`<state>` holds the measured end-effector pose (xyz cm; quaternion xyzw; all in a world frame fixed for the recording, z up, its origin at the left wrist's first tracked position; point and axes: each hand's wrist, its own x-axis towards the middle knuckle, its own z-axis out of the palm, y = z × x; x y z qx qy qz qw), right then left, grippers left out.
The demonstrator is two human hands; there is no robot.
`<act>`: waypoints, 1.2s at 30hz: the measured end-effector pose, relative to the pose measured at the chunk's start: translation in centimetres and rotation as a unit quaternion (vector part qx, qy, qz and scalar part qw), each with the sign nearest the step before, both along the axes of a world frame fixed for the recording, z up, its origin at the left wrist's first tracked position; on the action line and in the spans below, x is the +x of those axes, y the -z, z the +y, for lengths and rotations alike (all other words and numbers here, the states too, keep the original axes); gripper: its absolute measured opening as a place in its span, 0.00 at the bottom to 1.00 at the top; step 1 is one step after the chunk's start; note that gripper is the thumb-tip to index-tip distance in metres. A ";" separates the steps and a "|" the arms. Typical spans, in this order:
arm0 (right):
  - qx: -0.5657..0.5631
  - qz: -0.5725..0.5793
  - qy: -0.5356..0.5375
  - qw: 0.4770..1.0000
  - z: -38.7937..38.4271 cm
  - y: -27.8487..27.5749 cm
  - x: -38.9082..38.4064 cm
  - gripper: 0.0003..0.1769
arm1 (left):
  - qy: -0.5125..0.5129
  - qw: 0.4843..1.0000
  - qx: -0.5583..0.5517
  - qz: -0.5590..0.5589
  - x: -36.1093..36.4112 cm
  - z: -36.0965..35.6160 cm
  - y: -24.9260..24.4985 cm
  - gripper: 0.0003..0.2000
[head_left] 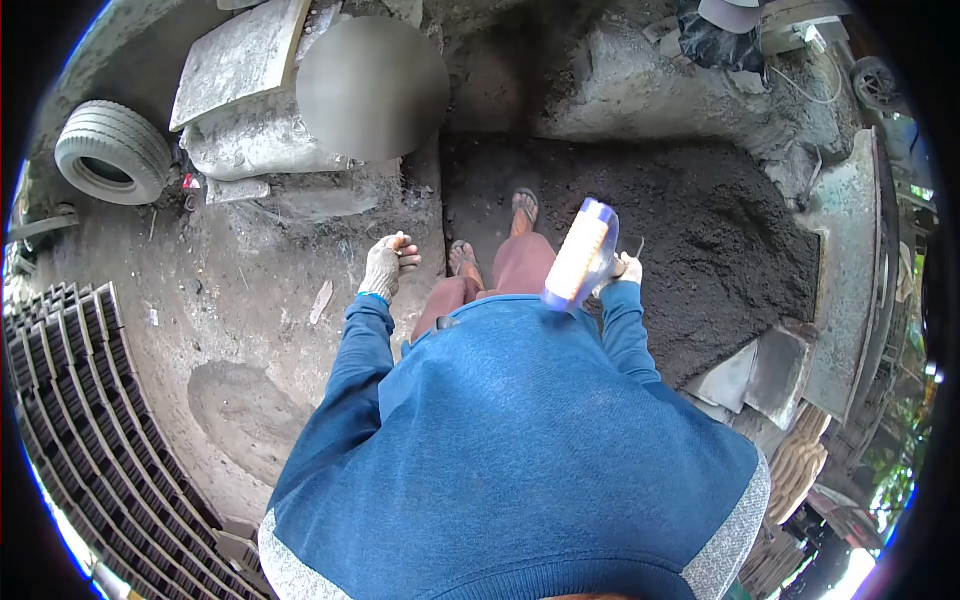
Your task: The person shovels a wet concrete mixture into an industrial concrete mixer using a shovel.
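Observation:
My left hand (392, 265) wears a pale work glove with bare fingertips. It hangs in front of my left hip over the ground, fingers loosely bent and apart, nothing visible in them. My right hand (625, 271), also in a pale glove, is closed at the right of my body. Beside its fingers is a brush-like block (582, 255) with blue-violet ends and a ribbed cream face, tilted and slightly blurred. The block partly covers the hand, so the grip itself is hidden. A thin dark tip sticks up by these fingers.
Dark, damp-looking mix (720, 240) is heaped to my right against a metal sheet (845, 280). A tyre (114, 152) lies at the far left. Stacked slatted racks (90, 400) stand at lower left. A tilted board (240, 62) rests on a ledge ahead. My feet (524, 208) are in sandals.

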<state>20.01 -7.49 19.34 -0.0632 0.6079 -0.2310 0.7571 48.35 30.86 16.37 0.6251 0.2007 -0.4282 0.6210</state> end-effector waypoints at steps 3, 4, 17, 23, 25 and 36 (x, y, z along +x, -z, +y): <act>-0.100 -0.106 -0.106 0.984 -1.2 1.8 -0.5 0.09 | 0.067 0.996 -0.012 0.051 -1.4 -2.6 -0.1 0.14; -0.053 -0.149 -0.121 0.980 -1.6 1.6 -1.1 0.08 | 0.108 0.993 -0.019 0.052 -2.4 -4.5 -0.5 0.14; -0.251 -0.117 -0.257 0.926 6.5 -17.3 -13.4 0.37 | -0.079 0.915 -0.132 0.372 -20.3 -31.8 3.4 0.05; -0.426 0.072 -0.194 0.881 12.0 -19.9 -29.7 0.33 | -0.034 0.977 -0.073 0.197 -31.0 -27.3 12.3 0.09; -0.322 0.047 -0.102 0.940 14.5 -19.4 -32.5 0.36 | -0.019 0.982 -0.021 0.185 -35.0 -25.2 12.9 0.08; -0.056 0.323 -0.019 0.945 28.9 -0.2 -40.7 0.12 | 0.012 0.923 0.195 0.331 -45.9 -12.6 26.6 0.08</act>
